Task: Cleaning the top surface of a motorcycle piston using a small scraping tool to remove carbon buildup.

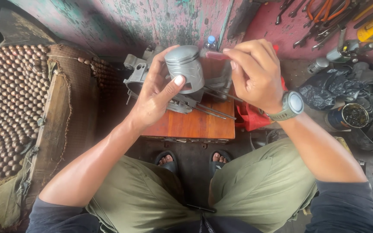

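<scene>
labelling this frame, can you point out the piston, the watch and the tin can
piston [185,68], head view, on its grey ringed side wall
watch [295,103], head view, on its round face at the right wrist
tin can [354,115], head view, on its dark open top

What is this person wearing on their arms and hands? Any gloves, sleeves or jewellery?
No gloves: both the left hand and the right hand are bare. Dark sleeves are pushed up past the elbows, leaving the forearms uncovered. The right wrist carries an olive-green wristwatch with a round grey face. No rings show.
</scene>
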